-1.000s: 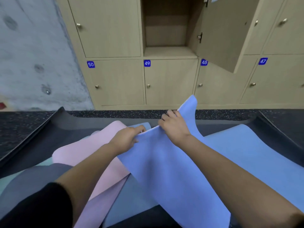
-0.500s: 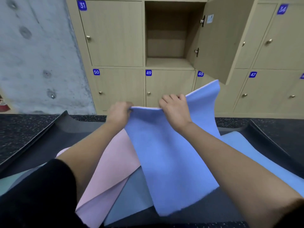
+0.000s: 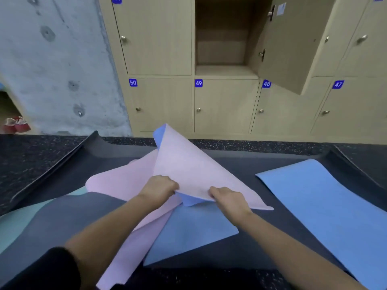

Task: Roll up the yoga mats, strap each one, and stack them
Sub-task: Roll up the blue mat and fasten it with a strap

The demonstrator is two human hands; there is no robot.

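Mats overlap on the floor [image 3: 31,155], so the step in hand, as I judge it, is getting 1 of them straight before any rolling starts. At far left a teal mat [image 3: 12,222] and a grey mat [image 3: 62,216] lie flat, partly under the others.

The left hand [image 3: 161,188] pinches the pink mat [image 3: 188,168], fingers curled over its near edge. This mat looks pink on 1 face and blue on the other. Its end is folded toward the person as a raised, tilted flap, and the rest lies skewed across the grey mat. The right hand [image 3: 228,197] grips the same edge near the left hand, fingers tucked under it. Well apart at right, a blue mat [image 3: 314,206] lies flat on the dark mat [image 3: 240,164] beneath.

The 2 hands sit close together near 1 corner, so the flap sags and twists. Spreading them toward the 2 corners of the short edge would hold it square. The mat wants laying flat and clear of its neighbours first. Then a tight first turn with the side edges aligned should stop the roll coning out and the strap slipping. No strap is in view.
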